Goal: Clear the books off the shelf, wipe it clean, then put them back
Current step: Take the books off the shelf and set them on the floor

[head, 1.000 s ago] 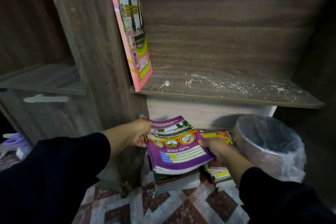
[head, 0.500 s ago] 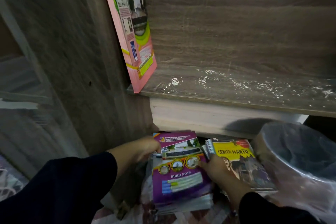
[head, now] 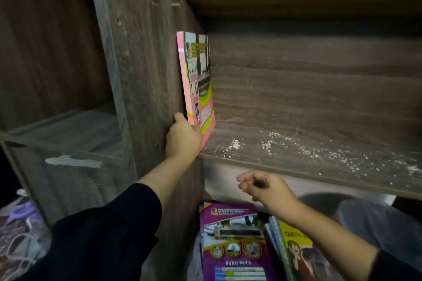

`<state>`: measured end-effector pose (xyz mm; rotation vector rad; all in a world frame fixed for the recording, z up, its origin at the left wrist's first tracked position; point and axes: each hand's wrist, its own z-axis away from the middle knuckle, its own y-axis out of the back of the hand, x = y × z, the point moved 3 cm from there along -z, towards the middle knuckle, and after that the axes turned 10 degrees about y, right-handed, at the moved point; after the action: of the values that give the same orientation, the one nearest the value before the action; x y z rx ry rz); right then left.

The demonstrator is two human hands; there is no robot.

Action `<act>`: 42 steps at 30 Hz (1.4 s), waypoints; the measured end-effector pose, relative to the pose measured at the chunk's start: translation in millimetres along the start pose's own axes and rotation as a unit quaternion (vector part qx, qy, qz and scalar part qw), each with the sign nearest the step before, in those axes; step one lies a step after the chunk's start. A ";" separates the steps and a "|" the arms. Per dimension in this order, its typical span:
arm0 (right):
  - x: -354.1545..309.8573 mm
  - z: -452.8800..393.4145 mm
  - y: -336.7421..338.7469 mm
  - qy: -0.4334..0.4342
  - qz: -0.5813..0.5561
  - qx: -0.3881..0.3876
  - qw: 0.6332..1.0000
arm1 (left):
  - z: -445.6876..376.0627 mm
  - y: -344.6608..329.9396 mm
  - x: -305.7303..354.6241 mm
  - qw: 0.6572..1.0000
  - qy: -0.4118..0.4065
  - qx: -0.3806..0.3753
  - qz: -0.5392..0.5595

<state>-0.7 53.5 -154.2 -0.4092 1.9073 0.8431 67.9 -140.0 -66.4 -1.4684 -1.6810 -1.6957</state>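
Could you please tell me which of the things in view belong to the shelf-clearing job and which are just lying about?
Part of the job:
pink book, gripped at its bottom corner by the left hand
dusty shelf
purple book and yellow book, lying below the shelf
right hand, holding nothing

Just lying about:
plastic-lined bin
bags at far left

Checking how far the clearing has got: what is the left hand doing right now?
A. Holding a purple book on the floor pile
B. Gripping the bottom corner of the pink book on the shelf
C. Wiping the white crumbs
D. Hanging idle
B: the left hand grips the lower corner of the pink book, which stands against the shelf's left wall.
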 end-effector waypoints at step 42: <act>-19.5 150.4 54.6 -0.310 0.111 0.062 0.942 | 204.3 74.6 -63.3 0.796 0.332 -0.463 0.205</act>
<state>72.8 196.9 -159.3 0.1489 1.4130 0.8650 239.5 -4.6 -125.8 -1.1431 -0.0891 -2.4564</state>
